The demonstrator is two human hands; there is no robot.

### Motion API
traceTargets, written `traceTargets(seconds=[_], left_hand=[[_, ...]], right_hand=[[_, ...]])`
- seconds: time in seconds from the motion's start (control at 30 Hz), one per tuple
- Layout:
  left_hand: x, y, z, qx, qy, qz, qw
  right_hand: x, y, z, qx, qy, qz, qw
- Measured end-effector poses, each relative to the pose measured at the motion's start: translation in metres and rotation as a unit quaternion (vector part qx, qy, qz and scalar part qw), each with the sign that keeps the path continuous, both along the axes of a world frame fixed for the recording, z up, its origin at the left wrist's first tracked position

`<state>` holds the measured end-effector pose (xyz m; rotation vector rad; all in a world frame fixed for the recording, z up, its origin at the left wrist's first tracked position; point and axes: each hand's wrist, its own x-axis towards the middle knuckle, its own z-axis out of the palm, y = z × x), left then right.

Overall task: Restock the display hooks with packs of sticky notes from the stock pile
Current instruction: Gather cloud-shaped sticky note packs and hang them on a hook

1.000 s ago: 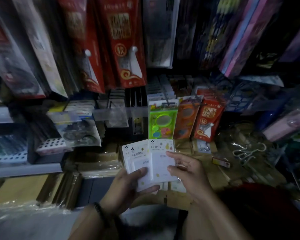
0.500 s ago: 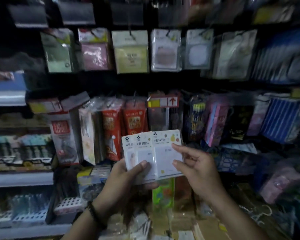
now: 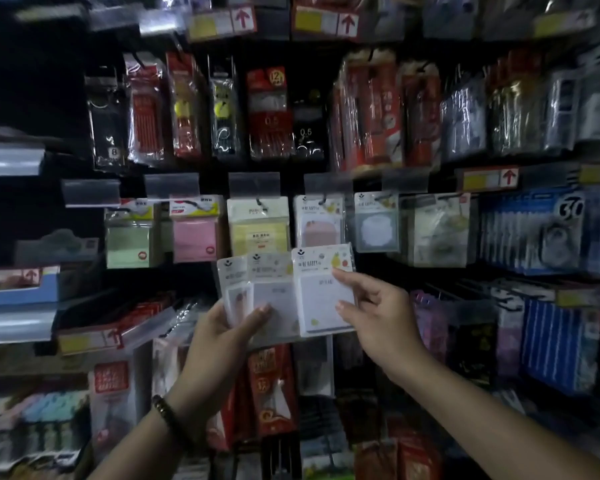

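I hold a fan of white sticky-note packs in front of the display wall. My left hand (image 3: 222,332) grips the two left packs (image 3: 264,289) from below, thumb across their fronts. My right hand (image 3: 371,306) pinches the rightmost pack (image 3: 321,289) at its right edge. Just above hangs a row of sticky notes on hooks: a green pack (image 3: 129,233), a pink pack (image 3: 194,230), a yellow pack (image 3: 258,226), and white packs (image 3: 319,220) like mine, with another white pack (image 3: 376,220) to their right.
Red and black pen packs (image 3: 274,112) hang in the row above. Blue packs (image 3: 534,230) hang at the right. Red packs (image 3: 271,386) hang below my hands. Grey shelf edges (image 3: 11,161) jut out at the left. The scene is dim.
My view and both hands have risen from the low stock pile to the hook row. The fanned packs have come up with them, and the rightmost pack now stands apart in my right hand.
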<state>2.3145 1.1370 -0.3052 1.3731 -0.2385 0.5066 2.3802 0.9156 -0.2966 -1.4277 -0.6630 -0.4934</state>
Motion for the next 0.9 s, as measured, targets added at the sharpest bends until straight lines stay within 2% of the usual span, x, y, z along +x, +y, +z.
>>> traceTargets(seconds=[0.2, 0.57, 0.77, 0.9], left_hand=[[0.012, 0.008, 0.029, -0.008, -0.05, 0.054, 0.997], [0.035, 0.014, 0.052, 0.034, -0.034, 0.043, 0.998], [0.045, 0.015, 0.053, 0.035, -0.027, 0.047, 0.998], [0.048, 0.013, 0.054, 0.043, -0.028, 0.032, 0.998]], right_hand=[[0.045, 0.003, 0.029, -0.019, -0.038, -0.089, 0.995], [0.078, 0.018, 0.07, 0.038, -0.113, -0.08, 0.99], [0.086, 0.02, 0.077, 0.045, -0.081, -0.068, 0.993], [0.094, 0.02, 0.076, 0.015, -0.046, -0.089, 0.995]])
